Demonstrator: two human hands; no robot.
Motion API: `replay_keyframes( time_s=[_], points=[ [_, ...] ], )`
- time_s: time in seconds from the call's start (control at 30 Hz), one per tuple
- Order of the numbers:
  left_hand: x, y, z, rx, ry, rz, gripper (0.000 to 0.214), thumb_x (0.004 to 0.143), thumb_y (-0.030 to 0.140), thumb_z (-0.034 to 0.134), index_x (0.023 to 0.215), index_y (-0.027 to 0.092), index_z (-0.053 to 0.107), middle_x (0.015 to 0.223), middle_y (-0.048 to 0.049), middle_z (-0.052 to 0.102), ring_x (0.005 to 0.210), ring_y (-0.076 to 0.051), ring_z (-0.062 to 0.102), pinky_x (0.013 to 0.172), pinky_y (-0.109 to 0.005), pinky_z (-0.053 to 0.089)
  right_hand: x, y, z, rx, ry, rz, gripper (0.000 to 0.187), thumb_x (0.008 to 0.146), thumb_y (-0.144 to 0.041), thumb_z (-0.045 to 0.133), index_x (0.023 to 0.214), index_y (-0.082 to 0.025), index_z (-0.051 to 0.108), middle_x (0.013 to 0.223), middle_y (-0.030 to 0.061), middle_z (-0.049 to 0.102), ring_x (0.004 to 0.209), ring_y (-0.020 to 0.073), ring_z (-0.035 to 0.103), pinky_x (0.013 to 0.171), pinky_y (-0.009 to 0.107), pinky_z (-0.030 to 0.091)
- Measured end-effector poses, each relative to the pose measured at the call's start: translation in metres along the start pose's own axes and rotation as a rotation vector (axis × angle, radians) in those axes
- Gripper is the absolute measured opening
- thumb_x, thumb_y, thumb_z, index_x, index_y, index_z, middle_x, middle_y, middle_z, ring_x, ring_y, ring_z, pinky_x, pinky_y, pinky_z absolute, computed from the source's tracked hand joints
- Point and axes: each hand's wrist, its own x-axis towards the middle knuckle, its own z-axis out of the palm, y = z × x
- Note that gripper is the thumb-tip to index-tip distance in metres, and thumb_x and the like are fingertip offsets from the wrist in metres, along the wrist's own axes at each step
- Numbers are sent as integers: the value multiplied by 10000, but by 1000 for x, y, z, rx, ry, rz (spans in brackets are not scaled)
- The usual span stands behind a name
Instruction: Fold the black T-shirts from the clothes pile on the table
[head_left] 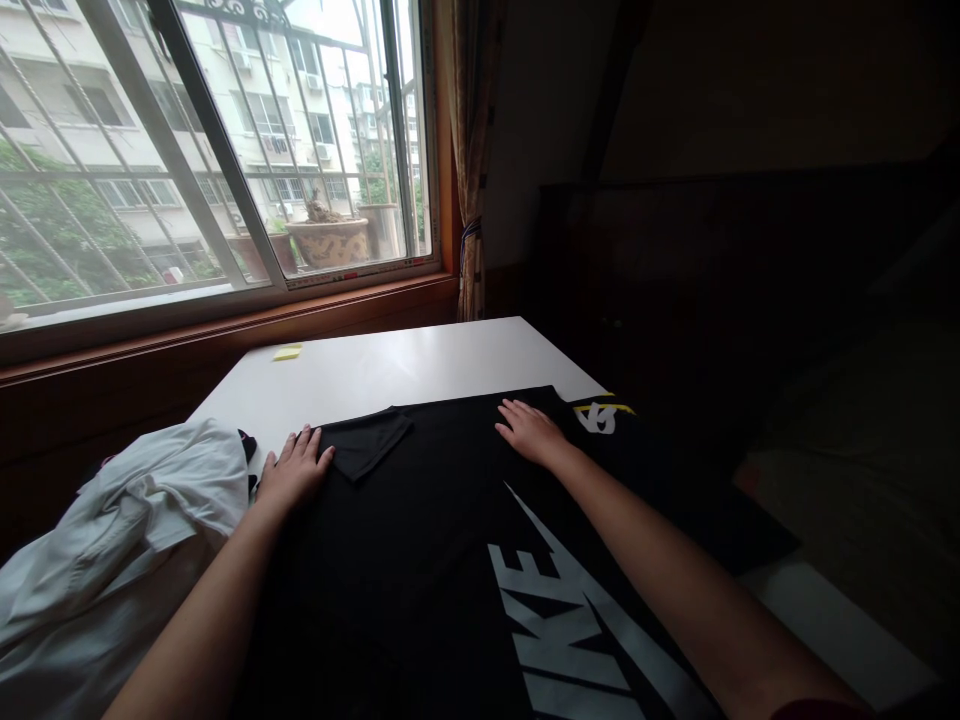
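A black T-shirt (390, 570) with a large grey print of letters and a swoosh lies spread over the white table. My left hand (295, 468) rests flat near its left edge, fingers apart, beside a sleeve (367, 445) that lies folded inward. Toward the far right part of the shirt, my right hand (529, 432) presses down with fingers stretched out. Neither hand grips the cloth. Part of the print is hidden under my right forearm.
A rumpled white garment (142, 510) is heaped at the left. Dark cloth with a white-and-yellow mark (598, 417) lies right of the shirt. The white table (420, 355) carries a yellow sticky note (287, 353). Behind it are a barred window and a curtain (471, 200).
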Motion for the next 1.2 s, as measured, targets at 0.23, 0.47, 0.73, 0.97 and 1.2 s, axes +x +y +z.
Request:
replay_keyframes(
  time_s=[0.23, 0.47, 0.73, 0.97, 1.2],
  points=[
    [8, -4, -6, -35, -3, 17, 681, 1018, 539, 222, 1585, 166, 276, 1661, -107, 208, 1509, -346, 207, 1163, -581, 268, 15, 54, -26, -27, 70, 117, 395, 1018, -326, 393, 1248, -221, 697, 1387, 85, 624, 1264, 258, 546, 1086, 399, 389],
    [35, -23, -24, -37, 1, 100, 561, 1016, 443, 273, 1466, 180, 480, 1444, -136, 536, 1267, -327, 537, 1072, -449, 411, 19, 89, -31, -37, 69, 164, 340, 988, -247, 442, 1162, -222, 734, 1268, 76, 680, 1160, 233, 586, 1007, 343, 432],
    [61, -42, -29, -16, 5, 111, 426, 955, 399, 429, 1256, 209, 664, 1257, -143, 614, 1138, -320, 603, 1020, -415, 452, 33, 99, -31, -73, 68, 177, 334, 948, -171, 467, 1151, -251, 720, 1308, 62, 643, 1150, 257, 541, 903, 355, 477],
    [83, -48, -32, -57, -34, 107, 339, 844, 357, 580, 1113, 202, 718, 1112, -144, 664, 1039, -313, 647, 951, -393, 500, 46, 103, -30, -120, 30, 179, 419, 967, -194, 473, 1365, -251, 591, 1288, 113, 622, 1144, 281, 526, 908, 391, 466],
    [82, -45, -43, -151, -58, 203, 225, 776, 246, 567, 948, 194, 702, 983, -108, 697, 938, -279, 672, 833, -341, 537, 55, 107, -42, -165, 20, 135, 201, 927, -246, 582, 1060, -240, 733, 1155, 106, 631, 1103, 289, 510, 843, 367, 459]
  ],
)
